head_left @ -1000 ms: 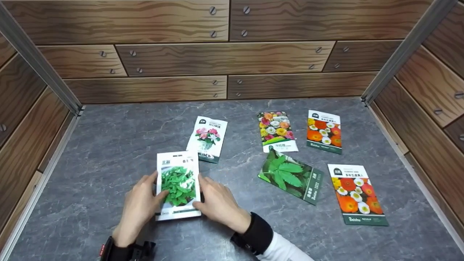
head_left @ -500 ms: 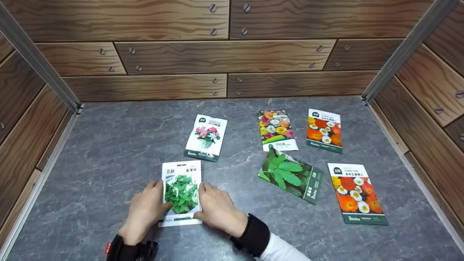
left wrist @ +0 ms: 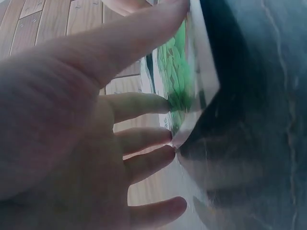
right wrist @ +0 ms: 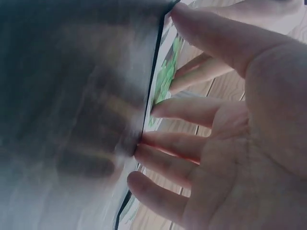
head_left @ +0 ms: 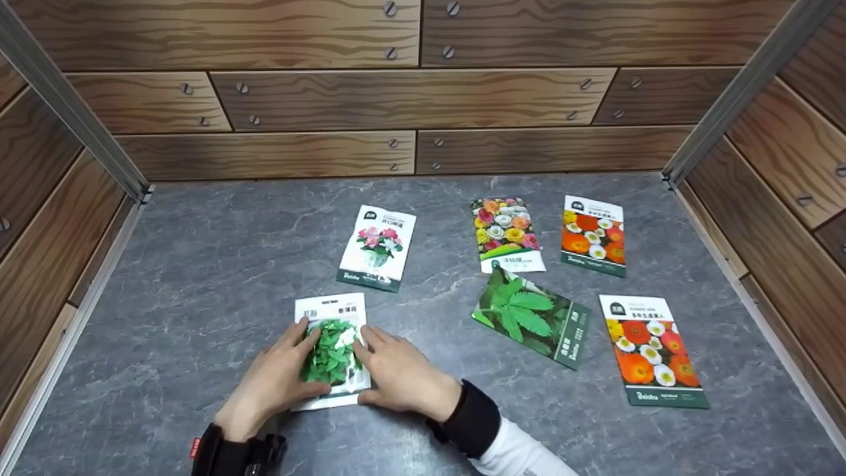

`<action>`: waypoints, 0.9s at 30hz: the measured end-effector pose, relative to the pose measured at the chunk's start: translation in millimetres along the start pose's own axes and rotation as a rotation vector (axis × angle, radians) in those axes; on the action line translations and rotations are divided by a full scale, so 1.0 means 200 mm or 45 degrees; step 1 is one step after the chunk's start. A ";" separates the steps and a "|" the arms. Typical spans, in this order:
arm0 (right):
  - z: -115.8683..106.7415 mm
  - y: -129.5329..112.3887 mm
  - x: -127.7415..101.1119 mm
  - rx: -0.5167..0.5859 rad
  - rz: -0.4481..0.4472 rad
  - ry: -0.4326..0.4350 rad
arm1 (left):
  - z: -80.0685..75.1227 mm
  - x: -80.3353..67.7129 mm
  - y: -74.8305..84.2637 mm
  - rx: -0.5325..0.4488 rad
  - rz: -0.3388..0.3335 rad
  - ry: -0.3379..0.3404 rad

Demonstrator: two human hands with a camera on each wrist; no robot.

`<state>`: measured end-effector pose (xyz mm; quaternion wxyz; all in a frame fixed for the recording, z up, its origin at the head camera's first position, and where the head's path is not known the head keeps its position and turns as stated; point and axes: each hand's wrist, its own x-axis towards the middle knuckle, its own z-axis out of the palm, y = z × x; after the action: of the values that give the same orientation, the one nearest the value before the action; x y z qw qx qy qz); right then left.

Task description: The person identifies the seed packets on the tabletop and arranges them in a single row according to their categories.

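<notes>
Both hands, left hand (head_left: 272, 383) and right hand (head_left: 401, 379), press straight open fingers (head_left: 299, 332) flat on the white green-leaf paper seed packet (head_left: 332, 349) on the grey stone-look counter (head_left: 198, 277); pink-flower packet (head_left: 377, 248) lies at one o'clock.

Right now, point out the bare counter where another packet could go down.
The grey stone counter lies bare between the left wall and the pink-flower packet, also along the back wall. The right half is crowded: the green fern-leaf packet touches the mixed-flower packet.

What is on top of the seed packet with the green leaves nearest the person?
Both hands lie on the green-leaf packet: the left hand and right hand press it with straight fingers. Its lower print is covered; only grey tabletop shows around it.
</notes>
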<state>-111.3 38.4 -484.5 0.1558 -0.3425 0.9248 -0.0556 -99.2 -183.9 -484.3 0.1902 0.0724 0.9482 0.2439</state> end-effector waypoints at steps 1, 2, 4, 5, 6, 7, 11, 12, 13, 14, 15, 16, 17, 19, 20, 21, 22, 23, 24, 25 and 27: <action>0.00 0.00 0.00 -0.004 -0.001 0.001 | 0.00 0.00 -0.01 -0.002 0.000 -0.004; 0.01 -0.01 0.01 -0.008 0.001 0.004 | -0.01 0.00 -0.01 -0.007 -0.002 -0.010; 0.02 -0.03 0.02 -0.013 0.001 0.016 | -0.02 0.00 -0.03 -0.018 -0.006 -0.016; 0.02 -0.04 0.03 -0.018 0.000 0.025 | -0.03 0.00 -0.04 -0.027 -0.010 -0.016; 0.02 -0.06 0.04 -0.022 0.001 0.030 | -0.04 0.00 -0.05 -0.036 -0.014 -0.017; 0.02 -0.07 0.05 -0.024 0.002 0.032 | -0.05 0.00 -0.06 -0.042 -0.018 -0.013; 0.03 -0.13 0.10 -0.036 0.015 0.032 | -0.07 -0.01 -0.11 -0.081 -0.029 -0.002; 0.03 -0.14 0.11 -0.040 0.019 0.029 | -0.08 -0.01 -0.12 -0.090 -0.034 -0.002; 0.03 -0.15 0.12 -0.046 0.023 0.025 | -0.08 -0.02 -0.13 -0.103 -0.041 -0.009; 0.03 -0.16 0.13 -0.054 0.027 0.026 | -0.08 -0.02 -0.15 -0.116 -0.045 -0.013; 0.04 -0.17 0.14 -0.066 0.029 0.025 | -0.09 -0.02 -0.16 -0.127 -0.049 -0.014; 0.04 -0.18 0.16 -0.080 0.029 0.027 | -0.09 -0.02 -0.18 -0.132 -0.048 -0.013; 0.04 -0.19 0.17 -0.091 0.029 0.027 | -0.10 -0.02 -0.20 -0.142 -0.049 -0.014; 0.03 -0.21 0.20 -0.102 0.032 0.023 | -0.11 -0.02 -0.23 -0.159 -0.045 -0.009; 0.03 -0.21 0.21 -0.103 0.033 0.021 | -0.12 -0.02 -0.25 -0.163 -0.039 0.000; 0.03 -0.22 0.23 -0.103 0.036 0.019 | -0.12 -0.02 -0.27 -0.170 -0.036 0.004; 0.03 -0.23 0.24 -0.101 0.039 0.018 | -0.13 -0.02 -0.29 -0.174 -0.031 0.008; 0.03 -0.23 0.25 -0.095 0.043 0.018 | -0.13 -0.02 -0.30 -0.181 -0.027 0.010; 0.03 -0.24 0.26 -0.088 0.047 0.019 | -0.13 -0.02 -0.32 -0.184 -0.021 0.012; 0.03 -0.24 0.27 -0.087 0.049 0.023 | -0.14 -0.02 -0.33 -0.183 -0.018 0.020; 0.03 -0.25 0.28 -0.082 0.053 0.026 | -0.15 -0.02 -0.34 -0.188 -0.024 0.016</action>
<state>-119.0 -35.4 -493.5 0.1363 -0.3275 0.9346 -0.0262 -110.7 -257.3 -493.6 0.1916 0.0476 0.9294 0.3120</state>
